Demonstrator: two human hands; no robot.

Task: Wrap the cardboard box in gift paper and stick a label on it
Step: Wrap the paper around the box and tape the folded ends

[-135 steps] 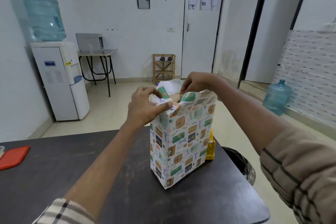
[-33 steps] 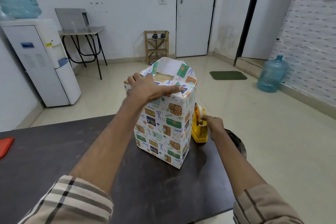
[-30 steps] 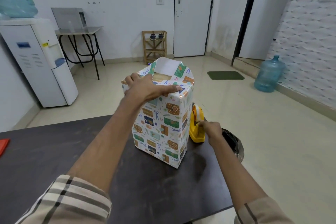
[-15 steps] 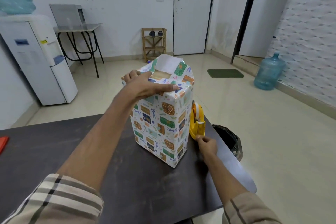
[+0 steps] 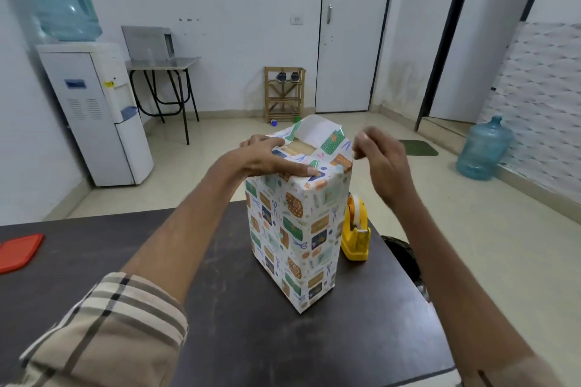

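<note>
Far left, a red lid (image 5: 19, 251) lies flat on the dark bench (image 5: 235, 324). Then the left hand (image 5: 270, 159), grip spread, fingers flat and pressing folded gift paper (image 5: 333, 143) down on top of the box (image 5: 295, 229). The box stands upright mid-bench, its sides wrapped and the far flap sticking up. Just beside it is a yellow tape dispenser (image 5: 355, 236). The right hand (image 5: 385, 166) hovers by the box's top corner, fingers curled and blurred, so I can't tell if its grip pinches anything.
</note>
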